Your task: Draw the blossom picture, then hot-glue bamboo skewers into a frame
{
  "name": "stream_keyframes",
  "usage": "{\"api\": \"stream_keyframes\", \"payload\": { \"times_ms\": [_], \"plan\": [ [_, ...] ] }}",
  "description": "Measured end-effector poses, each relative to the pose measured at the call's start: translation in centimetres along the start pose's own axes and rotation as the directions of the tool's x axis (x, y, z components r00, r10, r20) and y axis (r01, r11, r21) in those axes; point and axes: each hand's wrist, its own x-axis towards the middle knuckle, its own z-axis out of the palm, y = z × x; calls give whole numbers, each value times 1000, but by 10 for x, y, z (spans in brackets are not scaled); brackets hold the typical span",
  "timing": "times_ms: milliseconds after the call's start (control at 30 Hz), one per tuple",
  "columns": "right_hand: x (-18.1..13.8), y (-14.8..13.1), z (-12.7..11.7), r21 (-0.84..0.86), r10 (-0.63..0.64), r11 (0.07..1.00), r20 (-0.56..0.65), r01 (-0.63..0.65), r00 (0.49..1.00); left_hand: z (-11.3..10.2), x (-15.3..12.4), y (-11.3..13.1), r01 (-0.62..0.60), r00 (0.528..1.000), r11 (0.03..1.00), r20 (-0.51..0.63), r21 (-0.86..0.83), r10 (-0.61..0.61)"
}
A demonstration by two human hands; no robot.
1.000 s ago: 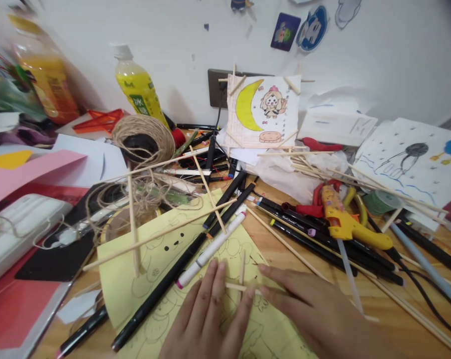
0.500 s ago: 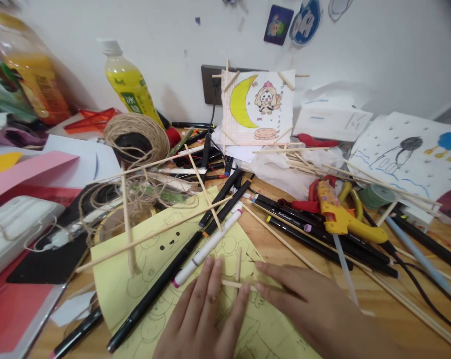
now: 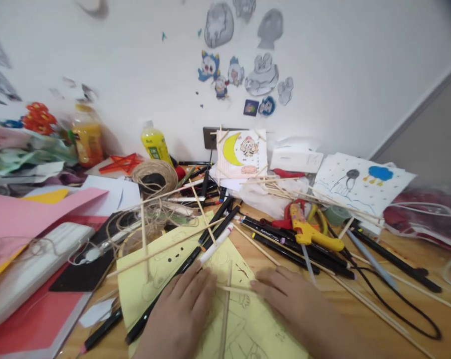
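Note:
Two thin wooden sticks cross on a yellow sheet with pencil drawings. The long stick runs toward me, and a shorter stick lies across it. My left hand rests with its fingers stretched out at the left of the cross, by a white marker and a long black marker. My right hand lies with fingers extended, its tips at the right end of the short stick. Neither hand visibly grips anything. Both are slightly blurred, and their thumbs are hard to make out.
A yellow glue gun lies to the right among black markers. Behind are a twine roll, joined sticks and a framed moon drawing. A white power strip is at left; two bottles stand by the wall.
The view has tilted up, showing more wall and its stickers. My left hand has drawn leftward off the crossed sticks, uncovering the long one; my right fingertips stay by the short stick's end.

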Motion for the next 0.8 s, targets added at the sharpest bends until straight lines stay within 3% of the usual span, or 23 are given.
{"api": "stream_keyframes", "payload": {
  "times_ms": [200,367,467,633,800],
  "plan": [
    [-8,4,-22,-60,157,987,121,-151,980,4,8,0,66,997,990,-22,-124,-70],
    [-35,10,-46,-106,135,986,30,-131,990,-6,16,1,174,980,969,123,-174,-154],
    [-60,8,-57,-117,208,971,-35,-211,977,-11,19,1,215,972,961,133,-172,-194],
    [-97,4,-53,-116,372,915,-125,-386,920,-17,23,2,152,987,972,77,-181,-140],
    [-105,1,-39,-100,430,891,-130,-444,893,-25,36,8,113,992,974,77,-196,-100]
  ]
}}
